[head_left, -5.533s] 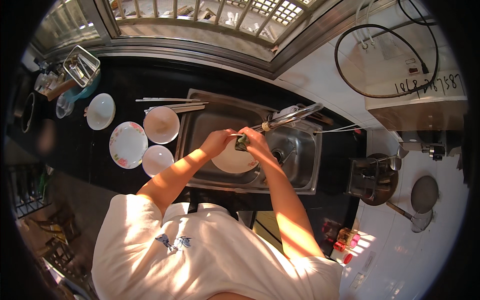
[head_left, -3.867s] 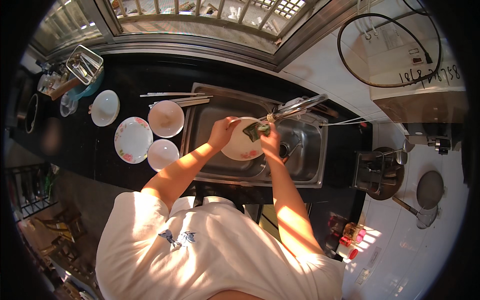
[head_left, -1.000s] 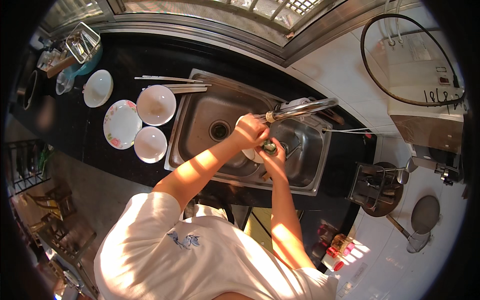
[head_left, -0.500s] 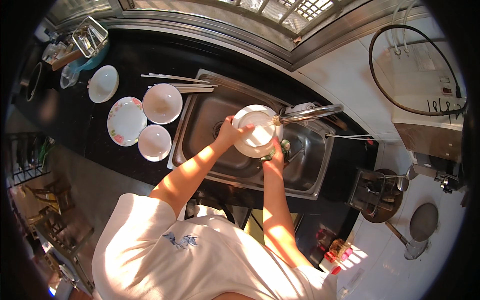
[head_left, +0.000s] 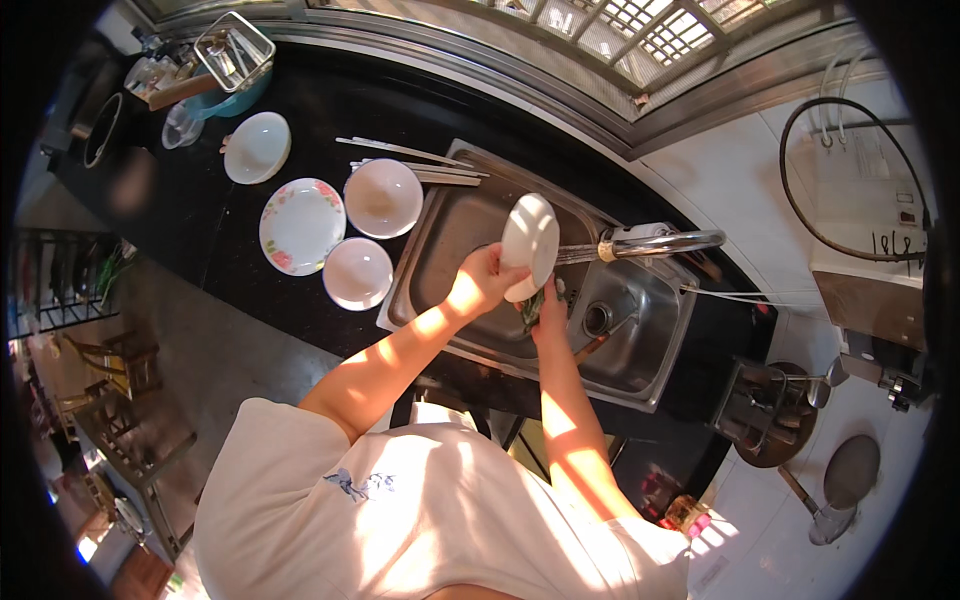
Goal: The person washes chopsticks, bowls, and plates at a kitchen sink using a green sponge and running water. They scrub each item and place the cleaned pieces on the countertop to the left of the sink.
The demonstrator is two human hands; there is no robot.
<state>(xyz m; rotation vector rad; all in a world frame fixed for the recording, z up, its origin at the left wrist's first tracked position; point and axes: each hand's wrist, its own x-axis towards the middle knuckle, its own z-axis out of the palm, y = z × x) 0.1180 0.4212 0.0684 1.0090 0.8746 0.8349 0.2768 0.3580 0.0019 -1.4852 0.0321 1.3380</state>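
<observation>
Over the double steel sink (head_left: 400, 300), my left hand (head_left: 482, 280) grips the lower left edge of a white plate (head_left: 530, 240), which is tilted steeply on edge. Water runs from the curved chrome faucet (head_left: 670, 243) toward the plate's right side. Just below the plate, my right hand (head_left: 551, 318) is closed on a green scrubbing cloth (head_left: 531, 312), partly hidden by its fingers. A utensil with a brown handle (head_left: 591, 349) lies in the right basin, near the drain.
Left of the sink on the black counter stand a floral plate (head_left: 302, 228), two pinkish bowls (head_left: 384, 198) and a white bowl (head_left: 257, 148). Several chopsticks (head_left: 430, 172) rest across the sink's left rim. A utensil basket (head_left: 235, 52) is farther back. Right: a utensil rack (head_left: 755, 405).
The plate has turned from nearly face-up to steeply tilted, and the water now reaches its right side. The view has shifted, so the counter items appear farther right.
</observation>
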